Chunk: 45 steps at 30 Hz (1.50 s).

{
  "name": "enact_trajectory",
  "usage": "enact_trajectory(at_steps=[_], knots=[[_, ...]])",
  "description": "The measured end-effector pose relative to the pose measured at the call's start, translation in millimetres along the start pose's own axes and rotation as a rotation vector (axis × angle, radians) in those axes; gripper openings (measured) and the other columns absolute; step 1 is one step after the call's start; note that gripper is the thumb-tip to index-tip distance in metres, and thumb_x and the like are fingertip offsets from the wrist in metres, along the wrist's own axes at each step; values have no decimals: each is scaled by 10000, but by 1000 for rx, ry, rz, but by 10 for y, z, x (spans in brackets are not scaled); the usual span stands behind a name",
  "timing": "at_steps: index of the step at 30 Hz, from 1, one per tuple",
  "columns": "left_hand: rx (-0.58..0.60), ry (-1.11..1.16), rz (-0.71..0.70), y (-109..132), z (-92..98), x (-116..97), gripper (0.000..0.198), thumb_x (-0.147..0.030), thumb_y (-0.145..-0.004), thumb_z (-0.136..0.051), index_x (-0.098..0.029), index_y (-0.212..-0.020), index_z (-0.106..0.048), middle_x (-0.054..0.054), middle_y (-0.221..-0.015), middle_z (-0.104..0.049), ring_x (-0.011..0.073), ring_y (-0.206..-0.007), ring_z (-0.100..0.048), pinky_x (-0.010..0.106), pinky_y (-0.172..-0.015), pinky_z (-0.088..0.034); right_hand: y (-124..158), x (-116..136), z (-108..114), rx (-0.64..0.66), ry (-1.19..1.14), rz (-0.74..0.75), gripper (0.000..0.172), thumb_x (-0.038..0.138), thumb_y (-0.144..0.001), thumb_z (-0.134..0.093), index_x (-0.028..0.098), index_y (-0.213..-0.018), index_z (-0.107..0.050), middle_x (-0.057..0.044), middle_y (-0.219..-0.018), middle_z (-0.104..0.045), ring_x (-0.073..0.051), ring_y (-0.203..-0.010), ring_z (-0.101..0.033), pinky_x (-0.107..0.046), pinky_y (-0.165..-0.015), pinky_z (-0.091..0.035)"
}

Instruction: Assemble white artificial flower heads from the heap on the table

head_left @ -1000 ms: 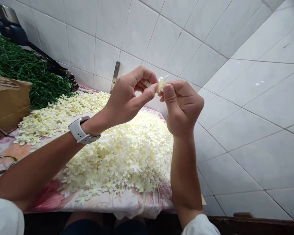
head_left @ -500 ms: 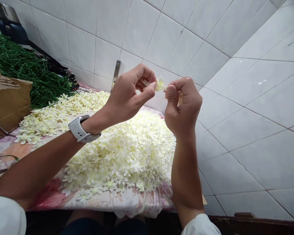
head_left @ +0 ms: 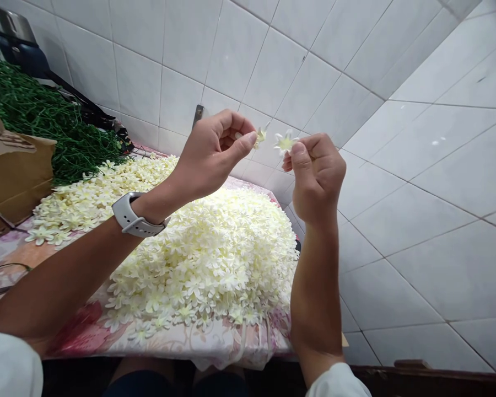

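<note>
My left hand [head_left: 223, 149] is closed, pinching a small pale yellow artificial flower [head_left: 260, 137] between thumb and fingertips. To its right, my right hand [head_left: 319, 173] pinches a white flower [head_left: 285, 143] with a yellowish centre, its petals spread toward the left hand. A small gap separates the two flowers. Both hands are held up above a large heap of loose white flowers [head_left: 215, 259]. The fingers behind each flower are partly hidden.
A floral tablecloth [head_left: 169, 344] covers the table. More flowers [head_left: 95, 193] lie at the back left, beside green plastic stems [head_left: 37, 110] and a brown cardboard box [head_left: 19, 176]. A dark blue bottle [head_left: 19, 49] stands behind. White tiled walls [head_left: 430, 220] close off the back and right.
My hands have drawn slightly apart. The flowers, close together between the fingertips before, are now separate, one in each hand, and the right one faces open toward the left.
</note>
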State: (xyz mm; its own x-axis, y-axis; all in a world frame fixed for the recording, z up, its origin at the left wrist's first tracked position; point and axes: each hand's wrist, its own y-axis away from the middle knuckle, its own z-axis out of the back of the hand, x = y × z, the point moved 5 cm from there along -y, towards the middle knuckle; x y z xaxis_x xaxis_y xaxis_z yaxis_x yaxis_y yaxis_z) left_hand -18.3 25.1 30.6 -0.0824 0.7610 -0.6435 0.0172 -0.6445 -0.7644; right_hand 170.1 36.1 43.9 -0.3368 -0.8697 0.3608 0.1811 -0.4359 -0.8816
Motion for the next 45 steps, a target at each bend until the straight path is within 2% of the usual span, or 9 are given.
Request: enact_trajectory(at_steps=[8,12,16,20,24,30,34,38,45], knots=[[57,-145,-92,31,-77,38,199,-357,-979,-602,-174,-923,-661,33,-809,-707,110,-717,-634,249,-656,-511,36,-93,-211,8,-316,-101,281,440,-932,-681,232,-776,-573,35,-726,-644,-99,-650,-632,-302,-646,-569],[37,-394,-258,83,-128,26,138,-255,-975,-565,-172,-895,-642,51,-859,-698,132,-773,-636,280,-721,-522,67,-106,-338,-20,-392,-125,319,430,-821,-810,256,-819,-543,64,-733,-639,-103,-649,-659,-298,-626,-609],[23,-598,-366,100,-141,41,112,-228,-969,-546,-185,-914,-634,60,-895,-670,168,-847,-634,323,-793,-520,72,-106,-377,1,-428,-152,277,394,-829,-810,273,-951,-593,57,-782,-674,-111,-709,-685,-298,-675,-631],[6,-621,-318,64,-89,54,126,-241,-971,-525,-198,-906,-624,72,-911,-648,202,-904,-624,358,-857,-508,66,-141,-353,-14,-416,-186,247,343,-797,-845,258,-964,-685,26,-879,-712,-113,-789,-692,-281,-704,-628],[-29,-454,-194,-3,29,58,116,-309,-938,-597,-237,-847,-608,60,-855,-611,233,-954,-610,360,-934,-492,67,-210,-325,-55,-395,-223,304,393,-713,-905,248,-918,-732,19,-839,-707,-114,-760,-671,-285,-696,-610],[-43,-309,-113,-39,85,105,139,-338,-889,-663,-246,-821,-584,47,-815,-567,255,-1021,-601,372,-1021,-466,87,-226,-368,-40,-405,-255,370,509,-658,-908,229,-744,-680,27,-735,-670,-123,-678,-649,-303,-646,-559],[-37,-314,-96,-26,65,122,150,-347,-881,-666,-239,-821,-582,59,-838,-576,266,-1040,-601,389,-1025,-472,90,-196,-376,-6,-394,-221,371,534,-742,-841,221,-725,-642,33,-709,-596,-99,-627,-568,-294,-603,-498],[-41,-321,-94,-25,70,115,149,-348,-875,-674,-242,-804,-596,56,-835,-607,246,-980,-608,366,-962,-497,86,-185,-389,35,-407,-218,399,547,-785,-806,214,-707,-601,49,-650,-524,-85,-581,-519,-283,-580,-449],[24,-139,31,-47,67,169,186,-377,-917,-665,-211,-836,-648,27,-756,-643,142,-714,-576,275,-683,-506,70,-205,-356,-67,-365,-214,541,512,-658,-909,208,-589,-467,73,-584,-430,-72,-572,-402,-254,-544,-357]])
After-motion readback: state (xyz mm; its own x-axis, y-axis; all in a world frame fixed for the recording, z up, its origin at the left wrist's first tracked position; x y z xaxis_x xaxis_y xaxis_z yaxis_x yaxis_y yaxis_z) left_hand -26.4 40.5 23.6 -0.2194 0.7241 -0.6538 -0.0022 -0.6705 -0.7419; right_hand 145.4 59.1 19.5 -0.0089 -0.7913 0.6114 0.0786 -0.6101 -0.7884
